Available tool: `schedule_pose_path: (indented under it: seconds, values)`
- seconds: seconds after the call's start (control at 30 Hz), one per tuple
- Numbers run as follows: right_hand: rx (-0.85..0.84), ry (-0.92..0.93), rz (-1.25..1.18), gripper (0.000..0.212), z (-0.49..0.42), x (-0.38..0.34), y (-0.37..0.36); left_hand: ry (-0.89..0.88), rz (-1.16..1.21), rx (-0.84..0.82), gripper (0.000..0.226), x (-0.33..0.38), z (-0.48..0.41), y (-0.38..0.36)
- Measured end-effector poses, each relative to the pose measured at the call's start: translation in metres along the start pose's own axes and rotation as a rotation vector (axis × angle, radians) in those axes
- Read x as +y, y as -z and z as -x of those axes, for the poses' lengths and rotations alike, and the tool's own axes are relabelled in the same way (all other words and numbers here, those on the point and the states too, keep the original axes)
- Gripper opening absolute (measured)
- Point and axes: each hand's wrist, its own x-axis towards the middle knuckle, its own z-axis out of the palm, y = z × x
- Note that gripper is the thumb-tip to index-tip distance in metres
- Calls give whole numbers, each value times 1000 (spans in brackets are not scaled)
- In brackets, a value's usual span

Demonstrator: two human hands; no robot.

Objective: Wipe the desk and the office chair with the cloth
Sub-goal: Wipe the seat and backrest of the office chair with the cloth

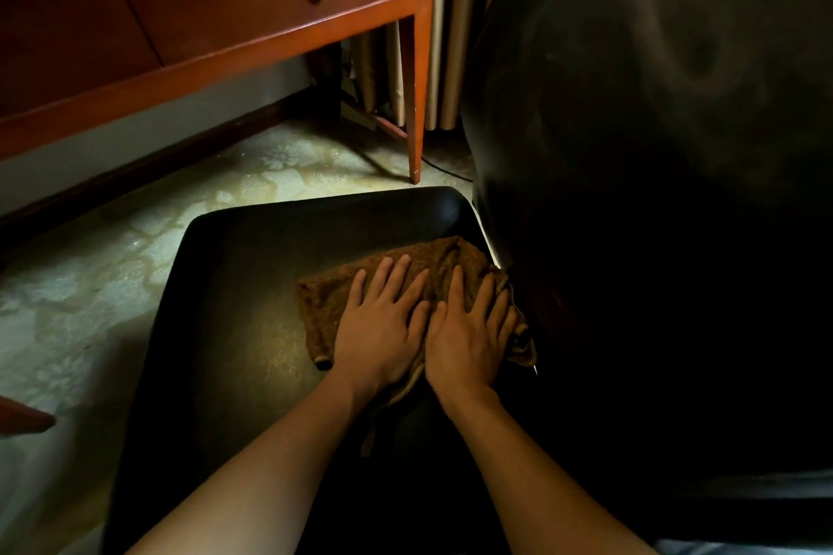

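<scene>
You are on the chair half of the job. The brown cloth (pixel 322 306) lies on the black chair seat (pixel 243 284), at its right rear part, with its right edge bunched against the foot of the dark backrest (pixel 631 149).

Your left grip (pixel 383 324) and right grip (pixel 469 338) sit side by side on top of the cloth, nearly touching. Both are spread, with the fingers straight and pressed flat. Neither is clamped on anything; the cloth is pinned by pressure alone.

The cloth is crumpled rather than folded. Its long axis runs roughly across the seat, from the loose corner on the left to the bunched end by the backrest. 1 thin tail trails back toward you under your wrists. Your fingers point away from you, toward the far edge of the seat.

By my reading, most of the seat's left and front is still to be covered. The next move calls for steady downward pressure while you slide both grips leftward together, so the cloth travels with your palms and does not ride up. Watch the tail; it may drag or fold under.

The backrest probably comes after the seat. Whether the wooden counter (pixel 270 43) beyond the carpet (pixel 90 284) has been wiped, I cannot tell.
</scene>
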Motion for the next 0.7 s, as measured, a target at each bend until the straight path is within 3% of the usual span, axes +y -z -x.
schedule_pose_path:
  seconds: [0.23,0.7]
  values:
    - [62,-52,-67,59,-34,-23,-13,-24,-28,25,65,-13,-38,-4]
    - [48,-73,-2,61,-109,-63,-18,-36,-62,26,54,-45,-117,-2]
